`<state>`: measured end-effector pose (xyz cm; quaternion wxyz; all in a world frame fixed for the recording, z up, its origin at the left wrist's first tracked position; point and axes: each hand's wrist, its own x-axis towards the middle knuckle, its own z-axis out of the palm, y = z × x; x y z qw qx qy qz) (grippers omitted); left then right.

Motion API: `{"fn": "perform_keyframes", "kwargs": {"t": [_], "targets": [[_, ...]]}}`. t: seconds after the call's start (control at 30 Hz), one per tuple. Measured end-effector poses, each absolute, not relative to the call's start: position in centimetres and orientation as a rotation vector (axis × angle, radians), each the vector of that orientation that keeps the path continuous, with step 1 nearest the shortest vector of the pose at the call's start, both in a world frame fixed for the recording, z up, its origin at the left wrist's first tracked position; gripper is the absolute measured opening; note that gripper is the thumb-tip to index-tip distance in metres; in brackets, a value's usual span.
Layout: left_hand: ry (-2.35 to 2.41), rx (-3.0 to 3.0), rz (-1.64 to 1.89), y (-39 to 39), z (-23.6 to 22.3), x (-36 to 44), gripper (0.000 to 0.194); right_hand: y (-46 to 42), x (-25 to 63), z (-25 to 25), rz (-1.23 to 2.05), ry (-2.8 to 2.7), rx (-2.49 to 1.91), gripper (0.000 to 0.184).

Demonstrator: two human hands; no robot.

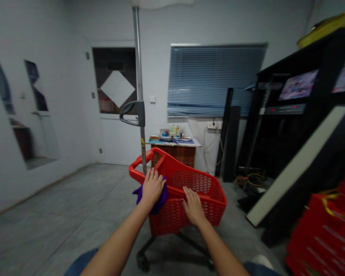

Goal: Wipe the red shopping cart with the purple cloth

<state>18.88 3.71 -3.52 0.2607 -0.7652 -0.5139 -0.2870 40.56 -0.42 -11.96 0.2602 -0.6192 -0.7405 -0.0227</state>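
A red plastic shopping cart [184, 180] with perforated sides stands in front of me on dark legs with casters. My left hand [153, 187] holds a bunched purple cloth [160, 201] against the near side of the cart, below its handle end; the fingers lie over the cloth and part of it is hidden under the palm. My right hand [193, 205] rests on the near rim and side of the basket, its fingers stretched out and nothing in them.
A metal pole [138, 57] with a grey handle rises behind the cart. A small desk [172, 151] with clutter stands at the back wall, near a white door [117, 138]. On the right are a black shelf unit [293, 76], a leaning pale board [293, 172] and red bags [313, 230].
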Motion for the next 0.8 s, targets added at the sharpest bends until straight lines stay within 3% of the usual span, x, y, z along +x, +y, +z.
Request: {"fn": "perform_keyframes", "kwargs": {"t": [0.13,0.3,0.5,0.63,0.8], "targets": [[-1.449,-2.014,-0.864,3.6,-4.7,19.2,0.037,-0.5,39.4,-11.7,-0.039,-1.992,-1.695,0.060],[-1.408,-2.153,-0.728,3.5,-6.3,23.5,0.034,-0.8,38.7,-11.1,0.013,-2.019,-1.680,0.059],[-1.375,-2.214,-0.542,5.4,-3.4,20.3,0.040,-0.7,39.8,-10.9,0.032,-2.050,-1.684,0.060],[-1.378,-2.115,-0.615,6.0,-2.5,17.4,0.036,-0.5,39.6,-10.8,0.041,-2.026,-1.734,0.061],[-1.426,-2.157,-0.726,5.5,-4.8,20.9,0.034,0.0,39.2,-10.1,0.100,-2.009,-1.789,0.061]]}}
